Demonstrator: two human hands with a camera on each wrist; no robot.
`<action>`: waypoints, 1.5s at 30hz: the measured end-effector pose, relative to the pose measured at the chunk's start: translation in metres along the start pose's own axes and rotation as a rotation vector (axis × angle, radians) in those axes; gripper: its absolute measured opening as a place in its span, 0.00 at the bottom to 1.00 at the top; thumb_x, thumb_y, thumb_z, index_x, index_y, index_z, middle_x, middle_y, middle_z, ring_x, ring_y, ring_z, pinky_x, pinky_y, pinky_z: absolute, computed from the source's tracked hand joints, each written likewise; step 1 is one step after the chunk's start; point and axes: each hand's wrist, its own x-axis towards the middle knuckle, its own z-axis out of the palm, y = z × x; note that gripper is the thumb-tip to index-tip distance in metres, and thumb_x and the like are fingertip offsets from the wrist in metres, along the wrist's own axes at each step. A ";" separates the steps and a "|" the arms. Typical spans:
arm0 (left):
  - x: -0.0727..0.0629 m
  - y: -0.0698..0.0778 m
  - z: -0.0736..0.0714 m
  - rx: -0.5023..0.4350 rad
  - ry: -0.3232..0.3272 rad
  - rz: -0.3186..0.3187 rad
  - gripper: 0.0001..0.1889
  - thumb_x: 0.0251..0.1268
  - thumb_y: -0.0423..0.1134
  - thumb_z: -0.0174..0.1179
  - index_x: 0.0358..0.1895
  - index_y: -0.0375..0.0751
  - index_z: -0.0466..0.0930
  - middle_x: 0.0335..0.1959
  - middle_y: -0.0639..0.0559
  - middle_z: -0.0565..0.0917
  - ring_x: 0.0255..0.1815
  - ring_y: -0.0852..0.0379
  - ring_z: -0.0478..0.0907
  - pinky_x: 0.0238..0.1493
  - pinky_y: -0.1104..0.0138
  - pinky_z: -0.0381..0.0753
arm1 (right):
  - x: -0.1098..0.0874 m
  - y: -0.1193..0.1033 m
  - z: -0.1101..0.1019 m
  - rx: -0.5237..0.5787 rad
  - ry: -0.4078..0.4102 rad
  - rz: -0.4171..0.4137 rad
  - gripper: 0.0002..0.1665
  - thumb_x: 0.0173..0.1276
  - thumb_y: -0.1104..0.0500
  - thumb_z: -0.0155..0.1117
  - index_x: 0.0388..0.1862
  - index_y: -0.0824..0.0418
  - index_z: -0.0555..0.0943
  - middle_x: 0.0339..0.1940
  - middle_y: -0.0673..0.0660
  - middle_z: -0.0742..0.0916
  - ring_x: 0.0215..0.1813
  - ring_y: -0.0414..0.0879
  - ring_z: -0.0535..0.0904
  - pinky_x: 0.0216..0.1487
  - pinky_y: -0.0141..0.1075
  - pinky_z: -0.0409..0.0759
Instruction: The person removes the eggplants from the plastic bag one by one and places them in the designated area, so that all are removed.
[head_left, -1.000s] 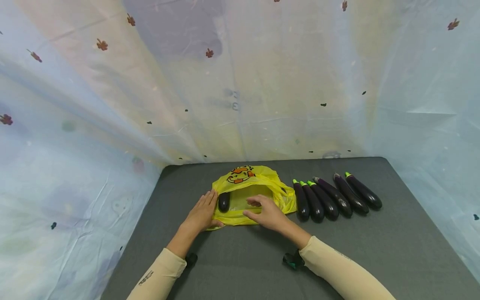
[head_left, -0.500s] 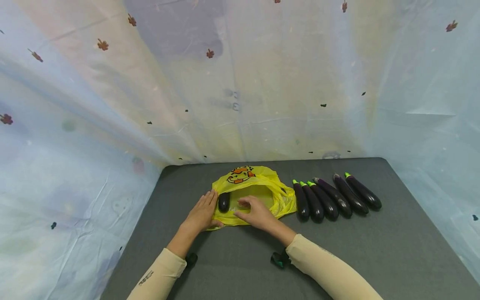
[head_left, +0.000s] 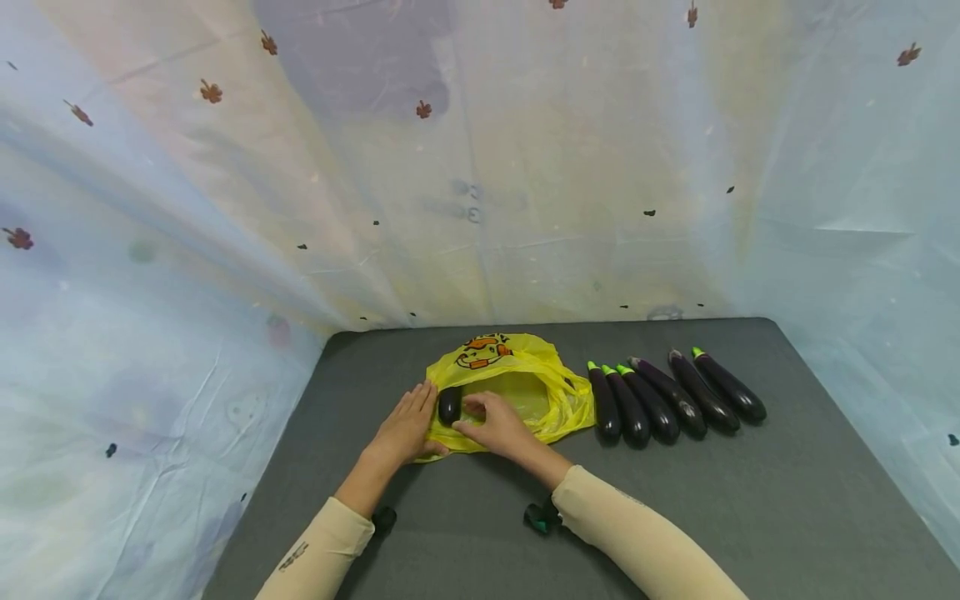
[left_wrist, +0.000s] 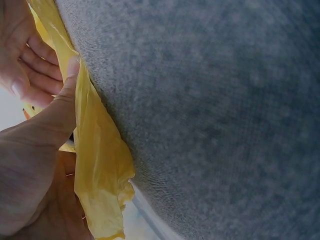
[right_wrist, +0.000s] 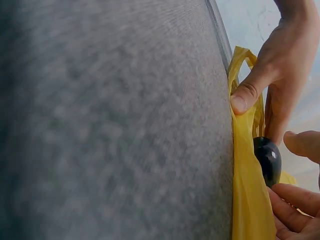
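Observation:
A yellow plastic bag (head_left: 517,354) with a printed cartoon lies on the grey table, its mouth facing me. One dark eggplant (head_left: 449,406) is inside, by the bag's left side, blunt end towards me. My left hand (head_left: 405,423) rests with straight fingers along that side, and its thumb presses the front rim. My right hand (head_left: 497,423) reaches into the mouth, fingers loosely bent beside the eggplant. In the right wrist view its fingertips (right_wrist: 280,191) seem to touch the eggplant (right_wrist: 268,160), while its thumb stays apart. The eggplant's far end is hidden by the bag.
To the bag's right several more eggplants (head_left: 654,403) lie side by side, some with bright green stems. The grey table (head_left: 465,542) ends at a patterned curtain (head_left: 525,167) behind and at the sides. Dark wrist-worn devices (head_left: 538,518) hang under both forearms.
My right hand has moved left across the bag's mouth, up to the eggplant inside. The left hand keeps its place on the bag.

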 end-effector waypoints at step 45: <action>0.000 0.000 0.003 0.019 0.006 0.016 0.61 0.63 0.59 0.76 0.85 0.25 0.50 0.87 0.31 0.52 0.88 0.35 0.50 0.87 0.46 0.51 | 0.021 -0.006 0.027 -0.081 0.121 0.162 0.30 0.67 0.46 0.82 0.54 0.68 0.84 0.46 0.61 0.83 0.44 0.48 0.74 0.48 0.44 0.78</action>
